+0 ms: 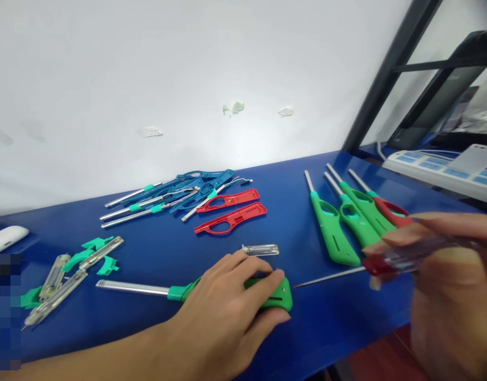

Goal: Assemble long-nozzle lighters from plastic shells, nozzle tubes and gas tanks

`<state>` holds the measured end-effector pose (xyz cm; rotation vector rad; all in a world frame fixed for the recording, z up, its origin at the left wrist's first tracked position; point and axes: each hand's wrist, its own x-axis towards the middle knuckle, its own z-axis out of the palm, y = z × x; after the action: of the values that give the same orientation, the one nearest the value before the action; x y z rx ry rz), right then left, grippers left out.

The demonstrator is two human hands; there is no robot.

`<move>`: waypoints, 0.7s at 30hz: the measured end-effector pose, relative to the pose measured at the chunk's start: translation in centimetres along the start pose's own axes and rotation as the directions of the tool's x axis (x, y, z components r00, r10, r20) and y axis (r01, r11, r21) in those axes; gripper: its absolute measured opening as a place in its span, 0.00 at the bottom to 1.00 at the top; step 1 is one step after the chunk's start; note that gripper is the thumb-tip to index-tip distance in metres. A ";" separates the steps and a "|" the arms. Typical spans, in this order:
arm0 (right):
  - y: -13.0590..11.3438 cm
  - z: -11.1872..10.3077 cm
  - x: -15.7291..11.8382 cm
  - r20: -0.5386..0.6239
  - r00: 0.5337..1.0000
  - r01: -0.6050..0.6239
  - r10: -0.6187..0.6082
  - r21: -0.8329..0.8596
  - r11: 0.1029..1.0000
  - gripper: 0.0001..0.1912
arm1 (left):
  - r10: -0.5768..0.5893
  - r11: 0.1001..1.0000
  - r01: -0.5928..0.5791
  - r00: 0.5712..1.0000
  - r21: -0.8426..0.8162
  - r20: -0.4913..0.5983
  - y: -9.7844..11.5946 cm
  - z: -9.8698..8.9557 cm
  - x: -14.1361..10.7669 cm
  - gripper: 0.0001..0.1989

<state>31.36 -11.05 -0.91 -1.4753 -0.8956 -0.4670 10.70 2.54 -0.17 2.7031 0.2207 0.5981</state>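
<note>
My left hand [231,307] is wrapped over a green lighter [281,296] lying on the blue table, its metal tube pointing left. In my right hand [450,286] is a screwdriver [410,256] with a clear and red handle; its thin shaft points left, the tip close to the lighter's right end but apart from it. Just behind my left hand lies a small clear fuel tank [261,250]. Several green lighters [331,233] and one red lighter [390,210] lie at the right, beyond the screwdriver.
Red shell halves [232,218] and a pile of blue shells [207,185] with metal tubes lie at the back. Clear tanks [55,278] and turquoise pieces [108,265] are at the left. A power strip [445,172] and black frame [382,79] stand at the right, before the white wall.
</note>
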 end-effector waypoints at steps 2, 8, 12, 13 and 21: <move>-1.6 0.5 -0.2 0.028 0.989 -0.148 0.148 0.001 0.989 0.12 | 0.008 1.000 -0.008 1.000 -0.006 -0.015 0.0 0.2 -0.1 0.14; -3.0 1.9 -0.5 0.049 0.982 -0.182 0.182 0.013 0.983 0.10 | -0.007 1.000 0.007 1.000 -0.007 -0.019 -0.2 0.4 -0.1 0.14; -2.4 1.8 -0.3 0.074 0.980 -0.188 0.185 0.035 0.981 0.10 | -0.002 1.000 0.002 1.000 -0.012 -0.019 -0.2 0.4 -0.1 0.14; -2.5 1.8 -0.3 0.081 0.977 -0.199 0.196 0.032 0.979 0.10 | -0.002 1.000 0.002 1.000 -0.014 -0.018 -0.2 0.4 -0.1 0.14; -2.2 1.3 -0.1 0.084 0.979 -0.190 0.188 0.018 0.982 0.10 | 0.004 1.000 -0.004 1.000 0.004 -0.031 -0.1 0.5 -0.3 0.14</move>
<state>29.33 -10.01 0.27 -1.5479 -0.8129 -0.2552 10.63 2.46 -0.71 2.7001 0.2243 0.6411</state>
